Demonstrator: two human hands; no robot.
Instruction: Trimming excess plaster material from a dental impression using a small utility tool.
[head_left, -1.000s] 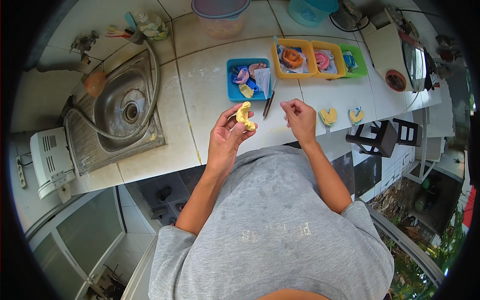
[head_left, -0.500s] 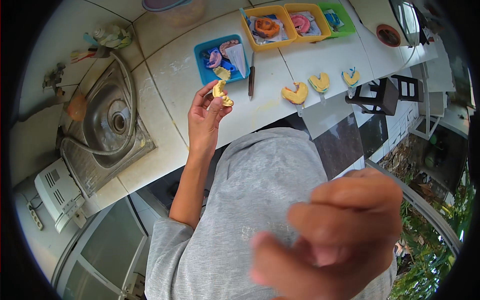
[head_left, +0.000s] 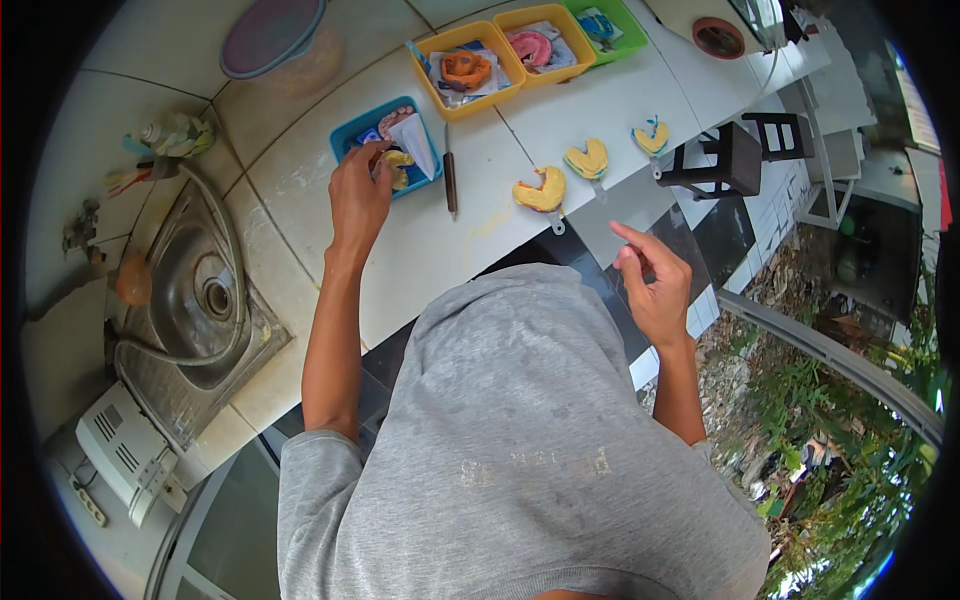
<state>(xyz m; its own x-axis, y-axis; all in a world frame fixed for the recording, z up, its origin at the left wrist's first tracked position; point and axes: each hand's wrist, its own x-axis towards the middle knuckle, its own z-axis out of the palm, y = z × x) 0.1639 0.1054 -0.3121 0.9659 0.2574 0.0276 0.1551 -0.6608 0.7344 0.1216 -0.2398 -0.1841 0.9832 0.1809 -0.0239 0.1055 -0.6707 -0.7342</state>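
My left hand (head_left: 360, 195) reaches into the blue tray (head_left: 342, 136), fingers curled at a yellow dental cast (head_left: 398, 172) beside pink casts and white papers; its grip is partly hidden. A long dark-handled tool (head_left: 450, 185) lies right of the tray. My right hand (head_left: 652, 280) is raised near the counter edge, index finger out, other fingers loosely bent, holding nothing. Three yellow-filled impression trays with clear handles lie on the counter: one (head_left: 540, 190), another (head_left: 586, 158) and a smaller one (head_left: 651, 136) with blue bits.
Two yellow bins (head_left: 423, 72) and a green bin (head_left: 622, 20) hold colored impressions. A lidded tub (head_left: 270, 35) stands behind. A steel sink (head_left: 205, 340) with hose is at left, a white appliance (head_left: 115, 450) below it, a black stool (head_left: 728, 160) at right.
My left hand has carried the yellow cast forward-left into the blue tray. My right hand, blurred close to the camera half a second ago, has moved away toward the counter edge. The view has shifted.
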